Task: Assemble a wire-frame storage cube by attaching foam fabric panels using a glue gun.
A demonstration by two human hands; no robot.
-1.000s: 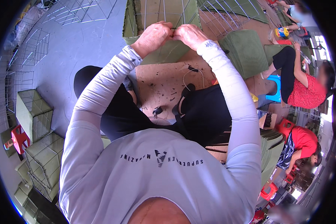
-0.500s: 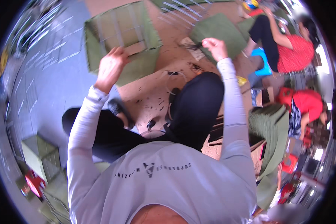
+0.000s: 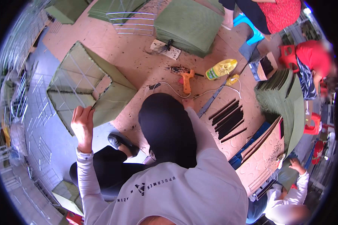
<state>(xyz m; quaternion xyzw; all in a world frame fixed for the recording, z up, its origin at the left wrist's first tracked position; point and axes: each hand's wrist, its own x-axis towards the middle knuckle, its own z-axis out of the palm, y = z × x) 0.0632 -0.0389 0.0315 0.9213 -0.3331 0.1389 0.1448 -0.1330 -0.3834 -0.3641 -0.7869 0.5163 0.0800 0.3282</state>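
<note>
Bright, even daylight fills the scene; shadows are soft and short, pooling just beneath the orange glue gun [image 3: 186, 80] and the things near it. Around that gun the floor reads sharp. Far from it, toward the black circular rim, fisheye distortion bends lines and detail smears into blur.

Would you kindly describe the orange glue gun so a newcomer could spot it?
Start at the brown floor board ahead of the person's knee. Beyond the knee lies the orange glue gun, a white cable trailing left. It is the only orange tool, left of the yellow bottle.
</note>
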